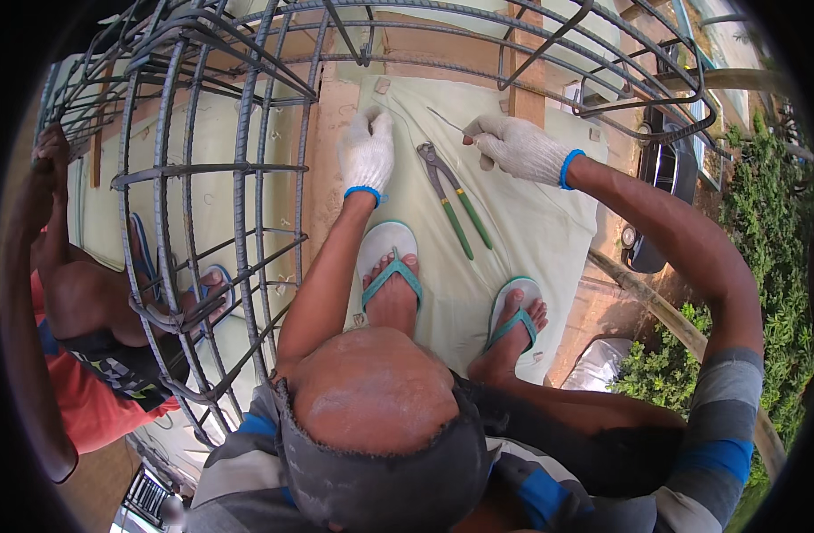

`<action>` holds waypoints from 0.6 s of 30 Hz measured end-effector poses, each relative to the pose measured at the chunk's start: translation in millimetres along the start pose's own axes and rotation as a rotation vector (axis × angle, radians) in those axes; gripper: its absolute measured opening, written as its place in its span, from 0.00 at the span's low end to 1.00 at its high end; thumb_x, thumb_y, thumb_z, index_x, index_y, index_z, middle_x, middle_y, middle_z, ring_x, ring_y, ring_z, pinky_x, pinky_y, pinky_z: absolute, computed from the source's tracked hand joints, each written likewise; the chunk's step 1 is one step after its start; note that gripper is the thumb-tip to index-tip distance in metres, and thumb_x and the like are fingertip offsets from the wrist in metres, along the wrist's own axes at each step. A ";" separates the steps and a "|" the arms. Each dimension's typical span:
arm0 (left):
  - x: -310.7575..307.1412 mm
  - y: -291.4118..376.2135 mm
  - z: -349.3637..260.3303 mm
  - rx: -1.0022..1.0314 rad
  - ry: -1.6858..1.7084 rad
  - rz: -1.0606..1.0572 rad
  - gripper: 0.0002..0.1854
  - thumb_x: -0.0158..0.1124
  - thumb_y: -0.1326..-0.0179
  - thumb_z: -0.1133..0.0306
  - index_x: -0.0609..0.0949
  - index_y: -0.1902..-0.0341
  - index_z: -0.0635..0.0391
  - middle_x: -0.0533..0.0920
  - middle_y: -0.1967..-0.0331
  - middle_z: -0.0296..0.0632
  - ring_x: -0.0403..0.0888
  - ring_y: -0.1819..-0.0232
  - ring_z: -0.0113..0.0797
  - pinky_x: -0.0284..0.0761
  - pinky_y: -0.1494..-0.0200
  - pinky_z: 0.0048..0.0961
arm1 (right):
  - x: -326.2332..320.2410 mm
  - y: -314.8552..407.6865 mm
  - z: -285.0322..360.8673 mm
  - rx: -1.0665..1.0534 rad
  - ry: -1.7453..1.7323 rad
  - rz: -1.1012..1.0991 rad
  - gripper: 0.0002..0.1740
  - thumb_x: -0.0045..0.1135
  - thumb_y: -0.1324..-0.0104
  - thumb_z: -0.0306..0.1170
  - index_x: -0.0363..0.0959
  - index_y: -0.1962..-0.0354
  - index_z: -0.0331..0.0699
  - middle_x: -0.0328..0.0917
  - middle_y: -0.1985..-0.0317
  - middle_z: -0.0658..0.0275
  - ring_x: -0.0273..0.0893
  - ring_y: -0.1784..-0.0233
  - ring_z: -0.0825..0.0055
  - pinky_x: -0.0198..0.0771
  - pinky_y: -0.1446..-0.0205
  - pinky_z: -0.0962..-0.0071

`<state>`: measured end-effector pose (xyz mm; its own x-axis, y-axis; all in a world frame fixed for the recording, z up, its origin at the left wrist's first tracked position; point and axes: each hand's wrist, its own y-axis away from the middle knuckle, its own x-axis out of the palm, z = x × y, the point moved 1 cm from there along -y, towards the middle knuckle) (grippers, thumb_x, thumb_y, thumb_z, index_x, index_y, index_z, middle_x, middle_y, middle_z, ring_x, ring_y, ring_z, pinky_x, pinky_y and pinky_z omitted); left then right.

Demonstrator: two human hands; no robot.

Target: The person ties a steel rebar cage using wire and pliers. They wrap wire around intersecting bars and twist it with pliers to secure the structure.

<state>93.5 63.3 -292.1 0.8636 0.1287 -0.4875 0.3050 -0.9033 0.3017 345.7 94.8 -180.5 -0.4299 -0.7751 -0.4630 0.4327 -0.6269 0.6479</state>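
Observation:
My left hand [367, 150], in a white knit glove with a blue cuff, is held above the pale sheet, its fingers curled; whether it holds anything cannot be told. To its right my right hand [519, 148], gloved alike, pinches a thin piece of metal wire [445, 120] that points up and left. Between the hands and slightly below them, end-cutting nippers [455, 200] with green handles lie on the pale sheet [540, 240], jaws towards the top. A thin strand runs over the sheet near the nipper jaws.
A cage of ribbed steel rebar with stirrups [240, 166] rises at left and crosses the top. A co-worker [94, 300] squats beyond it. My sandalled feet [391, 286] rest on the sheet. At right are the sheet's edge, a wooden pole [646, 300], and a car [666, 186] below.

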 end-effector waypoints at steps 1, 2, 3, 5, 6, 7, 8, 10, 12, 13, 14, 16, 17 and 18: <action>4.0 -2.3 9.5 0.029 0.026 0.030 0.25 0.58 0.24 0.57 0.81 0.35 0.67 0.88 0.47 0.55 0.86 0.47 0.45 0.79 0.42 0.38 | 0.3 -0.9 -1.6 0.005 -0.016 0.009 0.25 0.39 0.21 0.40 0.77 0.39 0.38 0.88 0.63 0.55 0.89 0.54 0.64 0.78 0.43 0.61; 8.7 -3.6 18.8 0.058 0.052 0.059 0.26 0.59 0.23 0.58 0.80 0.33 0.67 0.87 0.48 0.50 0.85 0.52 0.37 0.80 0.47 0.33 | 0.0 -1.0 -4.7 0.009 -0.031 0.019 0.24 0.39 0.21 0.39 0.77 0.39 0.38 0.88 0.62 0.55 0.89 0.56 0.66 0.78 0.44 0.62; 11.0 -3.9 23.3 0.087 0.078 0.086 0.27 0.59 0.23 0.59 0.78 0.31 0.67 0.87 0.50 0.45 0.85 0.57 0.29 0.81 0.52 0.29 | -0.3 -1.4 -4.9 0.011 -0.045 0.028 0.24 0.39 0.21 0.39 0.77 0.38 0.38 0.88 0.62 0.55 0.88 0.58 0.67 0.78 0.45 0.63; 18.3 -2.1 32.5 0.057 0.168 0.160 0.27 0.59 0.22 0.59 0.76 0.28 0.67 0.86 0.49 0.43 0.84 0.57 0.28 0.80 0.54 0.27 | -5.1 -4.0 -2.9 0.054 -0.059 0.075 0.24 0.41 0.21 0.39 0.76 0.38 0.39 0.88 0.61 0.58 0.85 0.62 0.72 0.79 0.49 0.66; 24.7 1.6 27.2 0.047 0.202 0.185 0.27 0.59 0.22 0.59 0.76 0.28 0.67 0.86 0.48 0.43 0.84 0.57 0.28 0.80 0.54 0.26 | -9.5 -5.7 -1.2 0.082 -0.064 0.090 0.24 0.42 0.21 0.40 0.76 0.37 0.40 0.88 0.60 0.59 0.84 0.64 0.74 0.79 0.51 0.68; 26.3 7.2 18.4 0.036 0.232 0.207 0.27 0.59 0.22 0.59 0.76 0.28 0.67 0.86 0.48 0.43 0.84 0.57 0.27 0.80 0.54 0.26 | -9.9 -9.4 2.5 0.074 -0.113 0.082 0.24 0.43 0.21 0.40 0.76 0.37 0.40 0.88 0.59 0.61 0.82 0.65 0.76 0.79 0.53 0.70; 24.5 9.7 10.1 0.012 0.321 0.150 0.28 0.59 0.22 0.58 0.76 0.28 0.66 0.85 0.47 0.44 0.83 0.57 0.27 0.79 0.55 0.26 | -9.0 -14.7 8.5 0.065 -0.161 0.075 0.24 0.43 0.21 0.40 0.76 0.36 0.40 0.87 0.59 0.62 0.81 0.66 0.78 0.78 0.55 0.72; 12.2 -1.1 4.6 0.060 0.241 0.009 0.28 0.59 0.22 0.58 0.76 0.28 0.66 0.85 0.46 0.44 0.82 0.57 0.26 0.78 0.54 0.26 | -4.1 -27.1 15.8 0.038 -0.314 0.067 0.24 0.45 0.21 0.41 0.75 0.35 0.39 0.86 0.58 0.65 0.79 0.67 0.81 0.77 0.59 0.75; -0.2 -15.3 1.9 0.105 0.246 -0.128 0.28 0.59 0.22 0.58 0.76 0.28 0.67 0.85 0.47 0.42 0.80 0.57 0.26 0.77 0.54 0.26 | 18.0 -54.3 22.0 -0.018 -0.528 0.072 0.24 0.48 0.20 0.41 0.74 0.34 0.38 0.85 0.59 0.67 0.78 0.67 0.83 0.76 0.63 0.77; -5.3 -23.0 -0.2 0.128 0.290 -0.189 0.28 0.59 0.21 0.58 0.77 0.29 0.67 0.84 0.49 0.41 0.79 0.58 0.26 0.76 0.54 0.26 | 28.8 -64.0 29.8 -0.007 -0.639 0.087 0.23 0.47 0.19 0.40 0.74 0.35 0.37 0.83 0.62 0.69 0.75 0.69 0.84 0.73 0.65 0.78; -10.2 -28.4 -1.7 0.150 0.334 -0.249 0.27 0.59 0.21 0.58 0.77 0.29 0.67 0.84 0.50 0.40 0.78 0.58 0.26 0.76 0.54 0.27 | 40.2 -73.6 37.3 0.004 -0.750 0.102 0.22 0.47 0.19 0.39 0.74 0.35 0.36 0.80 0.65 0.71 0.72 0.70 0.86 0.71 0.67 0.79; -18.6 -29.2 -26.8 0.166 0.309 -0.251 0.28 0.57 0.20 0.56 0.76 0.30 0.69 0.83 0.42 0.51 0.80 0.43 0.40 0.74 0.39 0.35 | 59.8 -88.1 43.9 0.018 -0.914 0.086 0.22 0.48 0.18 0.38 0.74 0.36 0.34 0.77 0.68 0.72 0.70 0.71 0.87 0.67 0.70 0.80; -22.4 -29.4 -36.5 0.174 0.295 -0.251 0.28 0.56 0.20 0.56 0.76 0.31 0.69 0.83 0.37 0.57 0.81 0.35 0.48 0.73 0.32 0.40 | 68.6 -95.2 47.2 0.012 -0.958 0.064 0.22 0.48 0.18 0.38 0.75 0.36 0.34 0.77 0.68 0.71 0.70 0.72 0.87 0.67 0.71 0.80; -27.5 -45.2 -17.5 0.134 0.413 -0.260 0.26 0.60 0.23 0.54 0.80 0.36 0.65 0.82 0.55 0.37 0.77 0.57 0.26 0.73 0.55 0.28 | 77.5 -102.8 58.8 -0.011 -0.995 0.061 0.22 0.49 0.18 0.39 0.75 0.37 0.34 0.77 0.68 0.71 0.70 0.72 0.87 0.66 0.71 0.80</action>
<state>62.9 107.8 -278.0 0.8608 0.4832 -0.1598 0.5004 -0.8609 0.0922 221.3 103.8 -247.5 -0.8727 -0.3911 0.2923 0.4818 -0.5925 0.6456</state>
